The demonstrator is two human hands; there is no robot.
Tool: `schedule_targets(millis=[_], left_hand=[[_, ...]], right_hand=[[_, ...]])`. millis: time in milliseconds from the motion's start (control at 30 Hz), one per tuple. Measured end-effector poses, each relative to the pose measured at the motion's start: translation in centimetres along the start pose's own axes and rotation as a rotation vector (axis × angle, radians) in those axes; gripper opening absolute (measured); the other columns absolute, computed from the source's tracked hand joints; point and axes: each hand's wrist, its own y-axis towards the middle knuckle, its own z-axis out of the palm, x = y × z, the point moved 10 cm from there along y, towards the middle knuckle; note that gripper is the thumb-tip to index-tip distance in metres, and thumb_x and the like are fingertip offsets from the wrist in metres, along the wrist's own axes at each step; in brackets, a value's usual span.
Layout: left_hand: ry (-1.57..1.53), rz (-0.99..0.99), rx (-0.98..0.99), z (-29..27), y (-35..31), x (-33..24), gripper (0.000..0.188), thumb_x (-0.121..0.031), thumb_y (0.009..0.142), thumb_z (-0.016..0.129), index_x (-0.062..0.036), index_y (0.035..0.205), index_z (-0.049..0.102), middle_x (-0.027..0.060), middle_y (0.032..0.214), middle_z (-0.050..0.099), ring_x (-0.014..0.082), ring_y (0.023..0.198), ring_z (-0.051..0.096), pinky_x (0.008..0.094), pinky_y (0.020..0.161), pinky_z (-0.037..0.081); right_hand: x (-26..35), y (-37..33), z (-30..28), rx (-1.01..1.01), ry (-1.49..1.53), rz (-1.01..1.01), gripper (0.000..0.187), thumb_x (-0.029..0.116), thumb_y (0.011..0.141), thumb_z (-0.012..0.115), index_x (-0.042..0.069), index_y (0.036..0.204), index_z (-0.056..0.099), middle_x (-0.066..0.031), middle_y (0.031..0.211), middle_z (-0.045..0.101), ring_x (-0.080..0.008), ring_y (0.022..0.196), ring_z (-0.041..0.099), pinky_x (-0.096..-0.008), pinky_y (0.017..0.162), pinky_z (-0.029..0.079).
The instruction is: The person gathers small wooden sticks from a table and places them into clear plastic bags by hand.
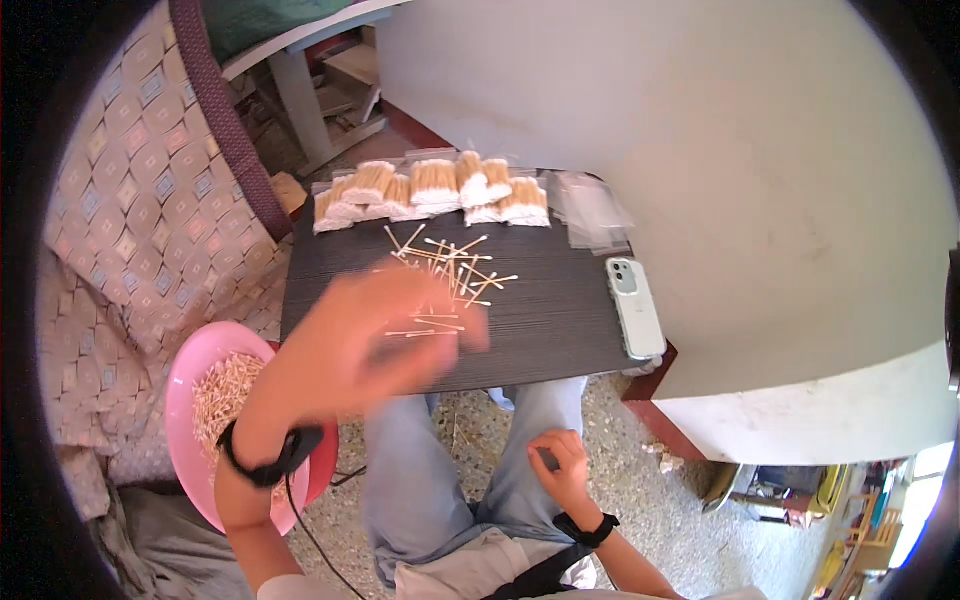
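My left hand (pixel 385 335), smeared by motion, hovers over the near left part of a dark wood-grained table (pixel 530 330). Its thumb and fingers look apart, and I see nothing held between them. Beneath and beyond it lies a loose scatter of cotton swabs (pixel 465 268), some hidden by the hand. My right hand (pixel 562 468) rests at my right thigh with its fingers curled in and nothing visible in them. Along the table's far edge sit several clear bags packed with cotton swabs (pixel 435 185).
Flat clear plastic bags (pixel 592 212) lie at the far right corner, with a pale phone (pixel 636 308) nearer. Left of the table stands a pink basin (pixel 184 400) full of loose swabs. A black cable (pixel 325 555) hangs from my left wrist. A wall (pixel 760 220) borders the right side.
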Motion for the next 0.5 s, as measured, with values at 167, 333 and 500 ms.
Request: schedule_targets(millis=[167, 333, 500], left_hand=[[-0.524, 0.462, 0.536, 7.2, -9.5, -14.2, 0.011, -0.015, 0.081, 0.061, -0.0076, 0.089, 0.064, 0.0049, 0.086, 0.064, 0.0228, 0.083, 0.061, 0.0341, 0.076, 0.047], [-0.643, 0.293, 0.593, 11.1, -13.6, -15.4, 0.012, -0.018, 0.082, 0.061, -0.0082, 0.086, 0.065, 0.0021, 0.082, 0.063, 0.0221, 0.078, 0.061, 0.0345, 0.071, 0.047], [-0.636, -0.063, 0.581, 14.4, -16.7, -11.4, 0.013, -0.021, 0.083, 0.060, -0.0089, 0.084, 0.065, -0.0007, 0.078, 0.063, 0.0215, 0.073, 0.061, 0.0349, 0.067, 0.048]], right_hand=[[0.6, -3.0, 0.1, 0.157, 0.120, 0.015, 0.013, 0.002, 0.072, 0.068, 0.004, 0.083, 0.062, -0.0091, 0.084, 0.059, -0.0275, 0.080, 0.056, -0.0345, 0.071, 0.045], [1.6, -3.9, 0.3, 0.195, 0.043, -0.045, 0.012, 0.004, 0.073, 0.069, 0.004, 0.083, 0.062, -0.0093, 0.083, 0.060, -0.0279, 0.080, 0.055, -0.0338, 0.070, 0.045], [2.2, -7.7, -1.1, 0.393, 0.044, 0.006, 0.009, 0.010, 0.078, 0.065, 0.004, 0.083, 0.060, -0.0104, 0.078, 0.058, -0.0292, 0.072, 0.057, -0.0376, 0.065, 0.047]])
